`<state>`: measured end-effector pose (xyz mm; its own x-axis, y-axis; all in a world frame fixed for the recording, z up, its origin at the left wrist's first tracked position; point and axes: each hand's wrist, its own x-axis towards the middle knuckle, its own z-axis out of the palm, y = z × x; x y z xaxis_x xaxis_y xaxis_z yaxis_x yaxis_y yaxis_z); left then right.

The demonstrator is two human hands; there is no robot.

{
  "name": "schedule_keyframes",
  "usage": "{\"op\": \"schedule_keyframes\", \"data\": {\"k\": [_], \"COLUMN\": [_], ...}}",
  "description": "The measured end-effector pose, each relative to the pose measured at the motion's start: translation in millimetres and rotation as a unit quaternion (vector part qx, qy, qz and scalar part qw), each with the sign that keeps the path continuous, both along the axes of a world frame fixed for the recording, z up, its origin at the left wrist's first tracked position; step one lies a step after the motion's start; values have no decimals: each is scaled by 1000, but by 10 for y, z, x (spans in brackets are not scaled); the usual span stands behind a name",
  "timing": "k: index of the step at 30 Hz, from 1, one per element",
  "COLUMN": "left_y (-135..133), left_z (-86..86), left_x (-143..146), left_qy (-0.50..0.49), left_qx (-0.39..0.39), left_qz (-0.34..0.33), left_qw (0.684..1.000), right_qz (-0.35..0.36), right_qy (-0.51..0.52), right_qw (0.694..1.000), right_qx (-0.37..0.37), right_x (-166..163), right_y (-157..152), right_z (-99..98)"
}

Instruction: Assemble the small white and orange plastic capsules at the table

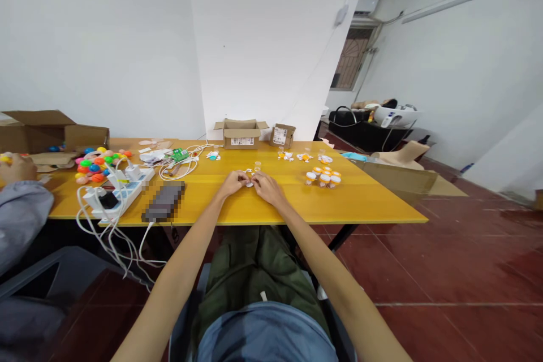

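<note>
My left hand (234,182) and my right hand (268,188) meet over the middle of the table, fingertips pinched close together. Between them shows a small white piece (249,184), too small to name more exactly. Just beyond the fingers stands a small clear cup (257,166), and beside it lie some tiny white parts (249,170). To the right of my right hand is a group of small clear jars (324,180) with white and orange lids. Farther back are small piles of white and orange parts (304,157).
Two cardboard boxes (241,138) stand at the table's back edge. On the left are a white power strip (127,192) with cables, a dark phone-like device (164,202), colourful balls (97,165) and an open carton (55,133). Another person's hand (19,169) is at far left.
</note>
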<state>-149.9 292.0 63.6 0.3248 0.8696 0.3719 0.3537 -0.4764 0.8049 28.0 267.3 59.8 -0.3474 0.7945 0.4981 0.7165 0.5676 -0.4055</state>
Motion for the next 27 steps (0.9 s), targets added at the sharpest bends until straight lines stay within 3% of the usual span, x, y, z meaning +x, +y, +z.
{"op": "schedule_keyframes", "data": {"k": [19,27], "left_y": [-41,-41], "left_z": [38,34], "left_x": [26,30], "left_qy": [20,17], "left_qx": [13,16], "left_qz": [12,12], "left_qw": [1000,1000], "right_qz": [-6,-51], "right_qy": [10,59], "right_qw": [1000,997], "right_qx": [-9,22], "right_x": [5,9], "right_y": [5,22], "right_z": [11,-14]}}
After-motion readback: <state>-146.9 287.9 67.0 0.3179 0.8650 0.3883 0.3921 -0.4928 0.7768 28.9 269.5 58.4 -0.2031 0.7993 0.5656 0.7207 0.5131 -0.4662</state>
